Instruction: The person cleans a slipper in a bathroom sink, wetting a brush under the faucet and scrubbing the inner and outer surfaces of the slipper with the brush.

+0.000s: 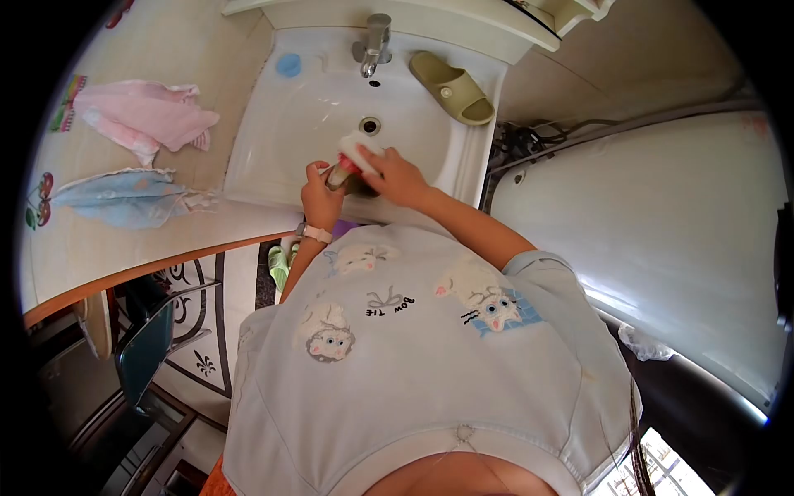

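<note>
An olive item [362, 187] is held over the near part of a white sink [277, 132] by the left hand [321, 197], whose fingers are curled on its left end. It is largely covered by the hands, so its full shape cannot be told. A white brush-like object [356, 149] with a red part is gripped by the right hand [395, 176] and is held against or just above the item; which of the two cannot be told. The hands are close to each other, with the held things between them.

The drain [370, 126] is seen just beyond the hands, and a chrome faucet [377, 43] is mounted at the far edge. An olive slipper [451, 88] is laid at the far right of the sink, slanted, its open toe pointed near and right. A small blue round object [289, 65] is set in the far left corner.

On the desk [74, 273] to the left, a pink cloth [153, 116] is spread on the far side and a light blue cloth [120, 198] nearer. A pink-banded watch [315, 233] is worn on the left wrist. Light green slippers [279, 266] are seen on the floor below.
</note>
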Demonstrator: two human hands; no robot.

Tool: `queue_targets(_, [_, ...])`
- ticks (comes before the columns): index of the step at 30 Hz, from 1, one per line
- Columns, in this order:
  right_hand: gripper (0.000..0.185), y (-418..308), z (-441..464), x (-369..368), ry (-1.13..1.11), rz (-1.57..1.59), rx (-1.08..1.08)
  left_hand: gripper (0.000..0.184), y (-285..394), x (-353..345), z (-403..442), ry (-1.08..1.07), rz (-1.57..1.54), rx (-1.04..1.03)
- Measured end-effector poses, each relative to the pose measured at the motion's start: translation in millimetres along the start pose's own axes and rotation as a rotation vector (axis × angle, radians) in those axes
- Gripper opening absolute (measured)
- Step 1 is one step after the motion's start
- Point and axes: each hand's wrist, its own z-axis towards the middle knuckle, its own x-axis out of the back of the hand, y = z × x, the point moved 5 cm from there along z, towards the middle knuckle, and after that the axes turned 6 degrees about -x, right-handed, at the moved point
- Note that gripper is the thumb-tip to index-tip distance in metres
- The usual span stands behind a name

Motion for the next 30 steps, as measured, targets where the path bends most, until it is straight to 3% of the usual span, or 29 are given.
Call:
queue_targets(1, [0.056,18.2,9.4,-4.7,-0.002,0.002,0.000,0.046,-3.3,0.6,-5.6,0.031,0.009,-0.038])
queue_targets(3, [0.055,75.2,20.5,-25.2,-0.075,-0.067,-0.344,0.044,-13.4,4.3,-17.8,0.055,0.003,0.002])
queue_targets(7, [0.056,84.3,6.4,-41.5,-0.176,0.067,-0.336,0.035,-12.8,12.7,-17.0,0.096,-0.049,-0.051])
queue_targets(9, [0.057,37.5,-10.5,-30.7,-0.061,0.023,-0.171,0.035,-18.9,16.4,-12.4,0.034,-0.021,0.056])
queue_targets(10, [0.057,22.9,-17.1,-26.9,-0.061,0.021,-0.173,0.034,-22.5,13.3,-13.1,0.032,-0.064,0.007])
queue_targets(12, [0.057,-11.1,-25.6,-20.3,-0.030,0.080,0.126,0.034,-17.1,9.8,-15.3,0.001,-0.050,-0.001])
queue_targets(13, [0.057,-7.4,-21.0,-27.1,-0.032,0.087,0.125,0.035,-15.6,10.1,-18.5,-0.035,-0.032,-0.007])
queue_targets(16, [0.057,29.3,8.9,-35.4,0.077,-0.059,-0.003,0.038,-28.9,10.9,-29.6,-0.013,-0.163,0.088])
queue_targets(18, [0.057,60.5,20.0,-25.2,0.027,0.011,-0.327,0.038,-18.7,10.2,-29.8,0.010,-0.142,0.063])
queue_targets(19, [0.057,55.7,18.8,-27.5,0.024,0.012,-0.324,0.038,-13.1,11.1,-31.0,0.024,-0.119,0.043])
queue_targets(21, [0.058,20.8,9.8,-30.8,0.078,-0.107,-0.058,0.037,-15.5,8.3,-26.5,0.018,-0.100,0.023])
queue_targets(23, [0.057,-25.7,-16.4,-25.1,-0.046,-0.083,-0.005,0.036,-16.8,13.0,-29.5,0.009,-0.077,0.011])
queue_targets(25, [0.057,-51.9,-26.8,-26.2,-0.152,-0.068,0.219,0.036,-29.5,12.2,-33.5,-0.121,-0.214,0.301])
queue_targets(27, [0.056,-31.4,-12.4,-31.8,-0.081,-0.142,0.227,0.036,-35.3,12.7,-37.5,-0.067,-0.192,0.230])
queue_targets(29, [0.055,4.8,10.3,-20.9,0.007,-0.154,-0.151,0.037,-34.2,10.6,-43.1,0.026,-0.166,0.080])
queue_targets(30, [0.055,8.4,13.0,-19.4,-0.017,-0.132,-0.217,0.037,-27.8,9.7,-42.1,0.010,-0.067,0.095])
